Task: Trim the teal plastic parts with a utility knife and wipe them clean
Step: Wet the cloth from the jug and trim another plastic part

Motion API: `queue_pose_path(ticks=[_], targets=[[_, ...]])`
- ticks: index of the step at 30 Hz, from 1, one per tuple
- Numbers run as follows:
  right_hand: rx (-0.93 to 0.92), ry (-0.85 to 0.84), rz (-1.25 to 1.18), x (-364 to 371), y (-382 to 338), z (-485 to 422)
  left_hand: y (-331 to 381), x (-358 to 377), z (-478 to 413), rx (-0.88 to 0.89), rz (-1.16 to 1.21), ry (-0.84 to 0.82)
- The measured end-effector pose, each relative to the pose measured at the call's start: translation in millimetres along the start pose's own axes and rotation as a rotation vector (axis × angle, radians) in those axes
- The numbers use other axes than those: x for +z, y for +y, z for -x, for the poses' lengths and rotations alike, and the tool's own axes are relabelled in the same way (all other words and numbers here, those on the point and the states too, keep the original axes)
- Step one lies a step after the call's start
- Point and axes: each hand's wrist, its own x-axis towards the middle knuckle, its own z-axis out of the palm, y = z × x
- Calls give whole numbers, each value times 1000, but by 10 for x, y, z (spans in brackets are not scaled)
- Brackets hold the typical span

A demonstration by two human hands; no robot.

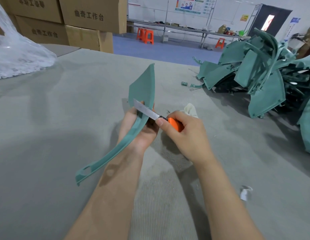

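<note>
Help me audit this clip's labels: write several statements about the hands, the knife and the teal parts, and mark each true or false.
1. The right hand grips an orange-handled utility knife. True.
2. The left hand holds a curved teal plastic part. True.
3. The knife's blade is retracted. False: it is extended and lies across the part by the left fingers.
4. The pile of teal parts sits at the left of the table. False: it is at the right; a clear plastic bag is at the left.
5. A whitish cloth shows just beyond the right hand. True.
</note>
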Motion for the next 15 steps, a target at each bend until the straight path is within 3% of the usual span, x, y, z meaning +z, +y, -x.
queue_pose_path(ticks=[15], targets=[[84,101,-63,-46,26,-33,-10,-15,-32,-128,-159,-12]])
